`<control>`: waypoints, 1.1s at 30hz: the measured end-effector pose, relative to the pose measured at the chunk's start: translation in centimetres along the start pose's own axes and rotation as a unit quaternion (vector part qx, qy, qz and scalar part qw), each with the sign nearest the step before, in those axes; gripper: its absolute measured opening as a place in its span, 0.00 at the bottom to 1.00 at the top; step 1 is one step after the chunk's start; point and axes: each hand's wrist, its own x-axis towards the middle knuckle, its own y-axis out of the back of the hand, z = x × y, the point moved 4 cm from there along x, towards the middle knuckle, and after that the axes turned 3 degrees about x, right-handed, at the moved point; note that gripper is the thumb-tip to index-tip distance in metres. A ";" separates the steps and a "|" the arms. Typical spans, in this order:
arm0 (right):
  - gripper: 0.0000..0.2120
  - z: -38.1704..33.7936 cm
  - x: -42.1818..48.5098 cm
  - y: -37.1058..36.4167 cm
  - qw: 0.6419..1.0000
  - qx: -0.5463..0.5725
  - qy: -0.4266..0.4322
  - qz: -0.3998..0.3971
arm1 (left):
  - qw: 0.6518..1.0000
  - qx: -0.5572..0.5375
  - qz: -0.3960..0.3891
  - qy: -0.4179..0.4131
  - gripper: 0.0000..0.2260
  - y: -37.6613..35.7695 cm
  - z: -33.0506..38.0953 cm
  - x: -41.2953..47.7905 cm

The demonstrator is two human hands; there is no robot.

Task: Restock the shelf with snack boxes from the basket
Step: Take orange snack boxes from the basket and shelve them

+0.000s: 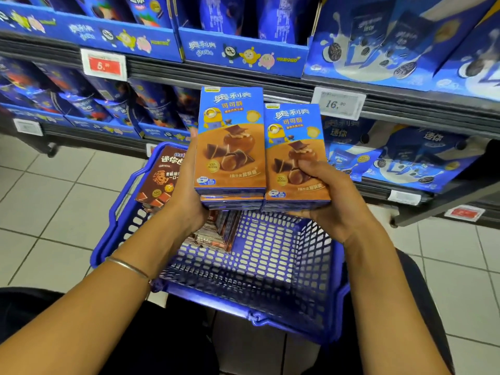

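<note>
Above a blue plastic basket [273,307] I hold two stacks of blue-and-brown snack boxes. My left hand [186,193] grips the left stack [230,136] from its left side and underneath. My right hand [322,196] holds the right stack [296,147], thumb curled over the front of the top box, fingers beneath. Both stacks are side by side and touching, tilted up toward the shelf [297,85]. Brown snack boxes [162,177] stay in the basket, one leaning at its far left and more lying on the bottom [216,234].
Shelves ahead are packed with blue cookie boxes and bags, with price tags [338,102] on the rails. The lower shelf [405,163] at right holds blue bags. The basket sits on my lap over a white tiled floor [54,190].
</note>
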 end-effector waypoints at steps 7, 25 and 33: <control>0.20 -6.0 -1.8 -4.0 0.999 0.014 -0.029 0.019 | 0.999 0.004 -0.006 0.046 0.33 -0.8 5.1 -1.1; 0.26 -46.7 -29.8 -25.7 1.000 -0.018 0.000 -0.020 | 1.000 -0.009 -0.014 0.005 0.26 -20.9 48.1 -30.7; 0.10 -54.9 -36.0 -31.2 0.996 -0.062 0.046 -0.053 | 0.995 -0.043 -0.071 -0.046 0.23 -24.4 57.2 -36.9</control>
